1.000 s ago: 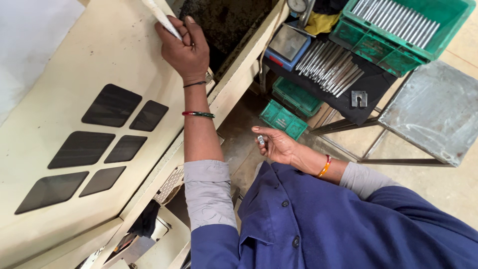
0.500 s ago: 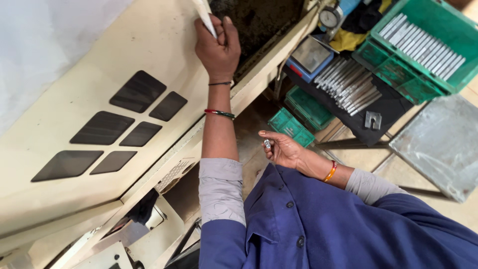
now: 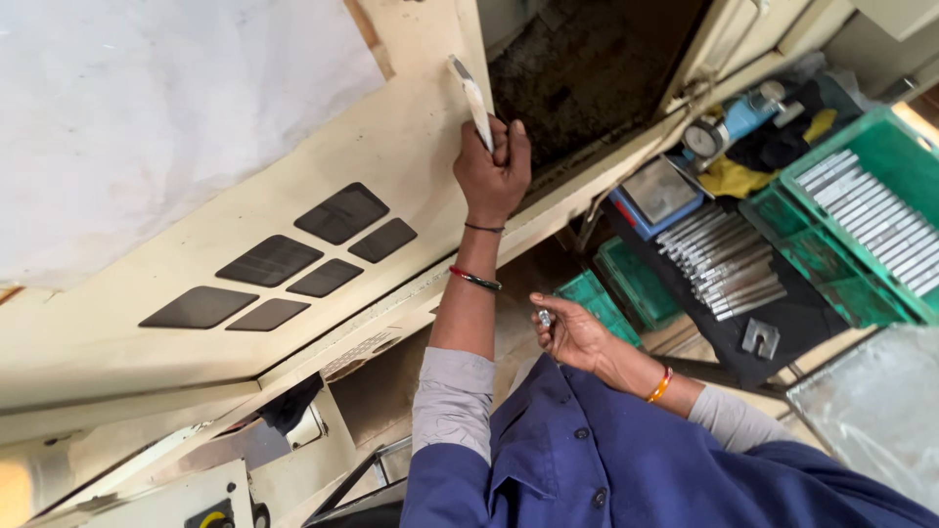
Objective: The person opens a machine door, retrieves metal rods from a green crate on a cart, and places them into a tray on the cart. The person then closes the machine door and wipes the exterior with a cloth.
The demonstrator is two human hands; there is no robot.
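Observation:
My left hand (image 3: 494,171) is raised and closed around the pale handle (image 3: 471,98) of a cream machine door (image 3: 293,225), beside the machine's dark opening (image 3: 587,68). My right hand (image 3: 572,332) is held close to my chest, its fingers pinched on a small shiny metal part (image 3: 545,318). Both arms wear grey sleeves under a blue work shirt, with bangles at the wrists.
To the right a black tray (image 3: 782,323) carries several metal rods (image 3: 719,264). A green crate (image 3: 871,210) holds more rods. Small green boxes (image 3: 626,288), a blue box (image 3: 650,200) and a dial gauge (image 3: 704,142) lie near. A steel stool top (image 3: 875,411) sits lower right.
My left hand has travelled with the door handle toward the right of the picture as the view tilted. The right hand still holds the small metal part near my chest.

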